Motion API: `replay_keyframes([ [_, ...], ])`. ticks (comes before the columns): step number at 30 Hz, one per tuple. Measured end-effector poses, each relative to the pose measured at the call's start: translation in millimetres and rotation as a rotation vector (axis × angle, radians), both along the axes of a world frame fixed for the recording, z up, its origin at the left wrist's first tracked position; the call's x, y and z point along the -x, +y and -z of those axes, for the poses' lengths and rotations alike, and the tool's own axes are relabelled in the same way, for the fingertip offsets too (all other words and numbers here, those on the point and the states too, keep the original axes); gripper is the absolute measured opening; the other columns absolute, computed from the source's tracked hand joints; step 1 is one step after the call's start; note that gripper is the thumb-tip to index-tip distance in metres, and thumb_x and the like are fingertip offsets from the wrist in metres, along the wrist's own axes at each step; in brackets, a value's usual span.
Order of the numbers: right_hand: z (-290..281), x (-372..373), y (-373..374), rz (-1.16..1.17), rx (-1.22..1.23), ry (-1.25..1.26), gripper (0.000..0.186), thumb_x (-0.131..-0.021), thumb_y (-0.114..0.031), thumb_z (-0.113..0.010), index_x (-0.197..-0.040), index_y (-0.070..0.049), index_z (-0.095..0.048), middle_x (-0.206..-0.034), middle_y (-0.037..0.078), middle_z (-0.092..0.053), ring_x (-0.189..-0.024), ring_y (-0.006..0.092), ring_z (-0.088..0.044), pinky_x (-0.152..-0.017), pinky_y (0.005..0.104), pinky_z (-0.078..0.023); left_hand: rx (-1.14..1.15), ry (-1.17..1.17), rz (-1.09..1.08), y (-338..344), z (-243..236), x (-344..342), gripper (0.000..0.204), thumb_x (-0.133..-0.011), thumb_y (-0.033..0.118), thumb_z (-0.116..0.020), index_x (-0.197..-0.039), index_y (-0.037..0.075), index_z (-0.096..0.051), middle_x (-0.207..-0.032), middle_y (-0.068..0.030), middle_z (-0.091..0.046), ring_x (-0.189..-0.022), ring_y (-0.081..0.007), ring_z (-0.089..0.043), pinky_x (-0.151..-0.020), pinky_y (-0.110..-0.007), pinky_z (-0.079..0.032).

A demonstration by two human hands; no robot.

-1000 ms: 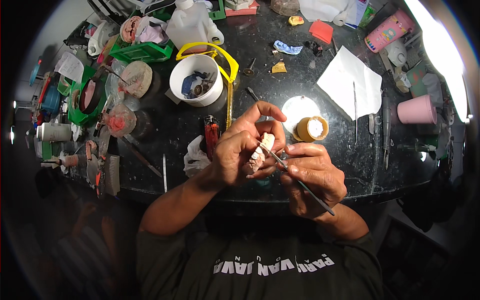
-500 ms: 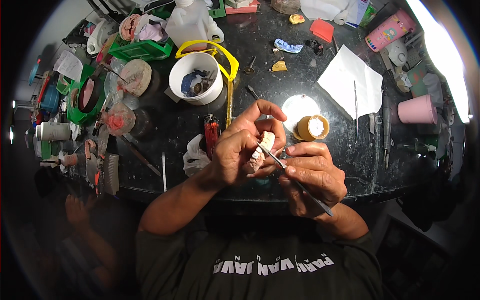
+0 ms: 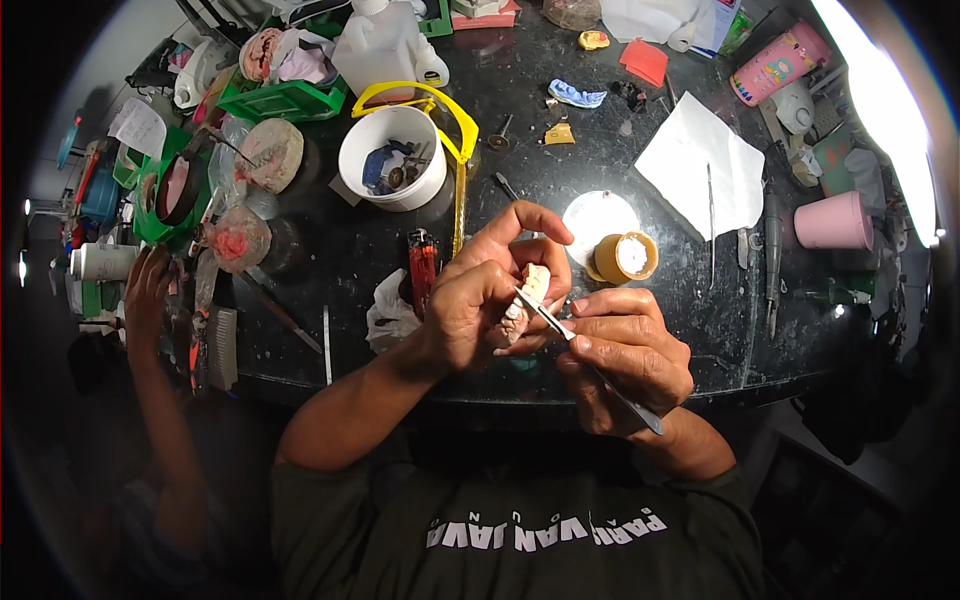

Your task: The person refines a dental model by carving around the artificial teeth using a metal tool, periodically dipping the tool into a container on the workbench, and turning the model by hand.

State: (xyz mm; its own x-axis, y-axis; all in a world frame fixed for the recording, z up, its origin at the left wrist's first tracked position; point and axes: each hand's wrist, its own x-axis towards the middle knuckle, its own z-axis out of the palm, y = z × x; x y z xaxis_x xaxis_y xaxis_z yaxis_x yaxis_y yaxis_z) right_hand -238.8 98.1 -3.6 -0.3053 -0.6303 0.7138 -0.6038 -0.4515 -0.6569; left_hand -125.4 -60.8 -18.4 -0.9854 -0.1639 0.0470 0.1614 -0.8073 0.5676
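Note:
My left hand (image 3: 480, 290) is closed around a small dental model (image 3: 537, 281), cream-coloured with a pinkish-tan lower part. One white tooth shows on it. The fingers cover part of the model. In my right hand (image 3: 630, 350) is a slim, pointed metal tool (image 3: 620, 394), gripped like a pen. Its tip meets the model beside the white tooth; whether it is a blade or tweezers I cannot tell. Just beyond the right hand stands a small tan jar (image 3: 650, 268) with white material in it, next to a round white disc (image 3: 590, 214).
A white tub (image 3: 418, 194) of small parts stands beside a yellow-framed saw (image 3: 463, 140). White paper (image 3: 680, 150) with a thin metal instrument lies at right, near a handpiece (image 3: 773, 260) and pink cup (image 3: 835, 221). At far left, another person's hand (image 3: 150, 285) reaches over the cluttered bench.
The other person's hand at the far left has moved up and forward onto the bench. My hands, the dental model and the metal tool stay almost where they were.

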Motion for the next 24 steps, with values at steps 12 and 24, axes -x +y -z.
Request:
replay_keyframes([
  [12,2.7,-1.8,-3.8,0.111,-0.024,-0.045,0.022,-0.095,-0.002,-0.070,-0.116,0.001,-0.073,-0.102,0.015,-0.072,-0.093,0.0290,-0.067,-0.084,0.0400,-0.053,0.046,-0.079,-0.079,3.7,-4.9,-1.4,0.056,-0.079,0.005,-0.043,-0.135,0.002,-0.041,-0.093,-0.0162,-0.056,-0.059,-0.0117,-0.047,-0.041,-0.023,-0.039],
  [24,3.3,-3.0,-2.5,0.234,-0.146,0.223,0.047,-0.068,-0.008,-0.083,-0.114,-0.008,-0.081,-0.094,0.003,-0.058,-0.088,0.0194,-0.055,-0.075,0.0333,-0.042,0.307,-0.224,-0.092,3.8,-8.5,-0.6,0.055,-0.079,0.009,-0.043,-0.133,-0.001,-0.042,-0.089,-0.0109,-0.055,-0.069,-0.0118,-0.053,-0.053,-0.024,-0.045],
])
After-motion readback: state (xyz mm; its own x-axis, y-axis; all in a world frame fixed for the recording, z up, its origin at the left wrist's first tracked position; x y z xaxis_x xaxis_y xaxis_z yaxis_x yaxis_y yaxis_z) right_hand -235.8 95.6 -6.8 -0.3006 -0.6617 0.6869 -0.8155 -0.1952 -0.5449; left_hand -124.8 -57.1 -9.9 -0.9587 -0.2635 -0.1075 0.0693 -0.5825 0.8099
